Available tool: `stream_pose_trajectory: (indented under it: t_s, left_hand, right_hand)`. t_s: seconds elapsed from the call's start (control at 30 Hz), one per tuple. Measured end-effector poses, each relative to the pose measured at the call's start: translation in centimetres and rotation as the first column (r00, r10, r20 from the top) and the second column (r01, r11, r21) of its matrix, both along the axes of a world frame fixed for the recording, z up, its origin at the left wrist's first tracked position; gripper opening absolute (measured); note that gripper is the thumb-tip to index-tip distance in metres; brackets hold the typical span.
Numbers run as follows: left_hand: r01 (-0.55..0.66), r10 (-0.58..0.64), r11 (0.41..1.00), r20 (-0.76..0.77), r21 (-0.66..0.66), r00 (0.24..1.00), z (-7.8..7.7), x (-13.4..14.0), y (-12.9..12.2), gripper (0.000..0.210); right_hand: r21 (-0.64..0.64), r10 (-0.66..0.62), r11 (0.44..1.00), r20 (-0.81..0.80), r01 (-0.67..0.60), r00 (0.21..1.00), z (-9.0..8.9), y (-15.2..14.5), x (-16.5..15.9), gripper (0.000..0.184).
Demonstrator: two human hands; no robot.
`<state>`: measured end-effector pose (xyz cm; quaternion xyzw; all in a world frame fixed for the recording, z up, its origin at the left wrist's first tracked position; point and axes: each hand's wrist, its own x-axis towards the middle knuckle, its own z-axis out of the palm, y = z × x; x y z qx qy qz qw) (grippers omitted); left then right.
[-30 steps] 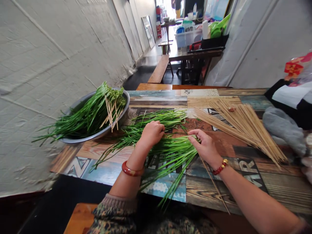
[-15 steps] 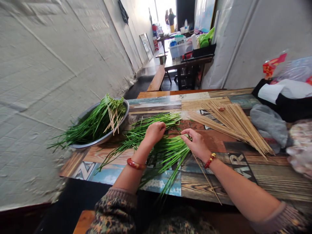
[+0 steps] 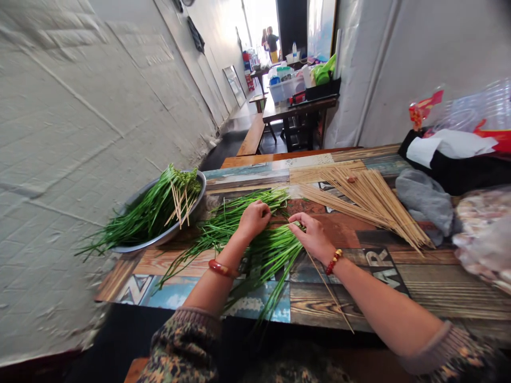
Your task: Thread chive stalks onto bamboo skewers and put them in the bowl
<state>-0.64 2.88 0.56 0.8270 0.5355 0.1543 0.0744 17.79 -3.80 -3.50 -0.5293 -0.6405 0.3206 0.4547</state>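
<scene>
My right hand (image 3: 313, 234) is closed in a pinch around a thin bamboo skewer (image 3: 330, 291), which slants down past the palm to the table's front edge. Beside its fingertips lie the pale ends of a bunch of garlic chives (image 3: 275, 250), their green leaves fanning toward me. My left hand (image 3: 255, 217) has its fingers curled together just above the chives; what they hold, if anything, is hidden. Behind it spreads a second loose pile of chives (image 3: 223, 218). At left, a metal basin (image 3: 203, 194) holds more chives with several skewers through them.
A fan of bamboo skewers (image 3: 371, 205) lies right of my hands on the patterned table (image 3: 343, 239). Farther right are a grey plastic bag (image 3: 425, 199) and a clear bag of pale pieces (image 3: 485, 234). Beyond stand a bench (image 3: 252, 135), another loaded table and two distant people.
The view has shifted slightly to the right, so everything sits a little further left. Both hands keep nearly the same pose over the chives.
</scene>
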Motion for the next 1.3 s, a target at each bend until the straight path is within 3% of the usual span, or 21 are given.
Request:
stream_pose_trajectory:
  t_s: [0.07, 0.13, 0.27, 0.43, 0.67, 0.97, 1.13, 1.3]
  left_hand:
    - [0.022, 0.014, 0.991, 0.265, -0.132, 0.964, 0.3, 0.1, 0.1, 0.010]
    - [0.102, 0.063, 0.948, 0.491, -0.302, 0.869, 0.9, 0.3, 0.0, 0.012]
    - [0.246, 0.179, 0.850, 0.696, -0.465, 0.696, 2.0, 0.8, -0.9, 0.023]
    - [0.258, 0.275, 0.807, 0.724, -0.532, 0.633, 1.7, 1.5, -1.5, 0.034]
    - [0.377, 0.287, 0.739, 0.767, -0.559, 0.574, 0.4, 2.2, -1.8, 0.026]
    - [0.437, 0.337, 0.715, 0.817, -0.546, 0.468, -0.3, 1.9, -1.9, 0.023]
    - [0.445, 0.333, 0.711, 0.819, -0.544, 0.467, -0.6, 1.9, -1.8, 0.023]
    - [0.435, 0.291, 0.744, 0.831, -0.508, 0.473, -0.8, 2.0, -1.8, 0.025]
  right_hand:
    - [0.000, -0.004, 1.000, -0.009, 0.004, 1.000, 0.0, 0.0, 0.0, 0.020]
    - [0.007, -0.016, 1.000, -0.016, 0.016, 1.000, 0.1, 0.0, -0.1, 0.019]
    - [0.014, -0.043, 0.999, -0.049, 0.044, 0.998, 0.4, 0.0, 0.1, 0.020]
    - [0.001, -0.030, 1.000, -0.130, 0.031, 0.991, 0.8, 0.1, 0.4, 0.025]
    - [0.001, 0.022, 1.000, -0.103, -0.022, 0.994, 1.8, -0.3, 0.8, 0.024]
    - [-0.073, 0.002, 0.997, -0.041, -0.005, 0.999, 2.1, -0.6, 0.9, 0.024]
    - [-0.102, 0.002, 0.995, -0.017, -0.003, 1.000, 2.1, -0.6, 0.9, 0.023]
    - [-0.088, 0.012, 0.996, 0.009, -0.012, 1.000, 2.1, -0.5, 1.0, 0.022]
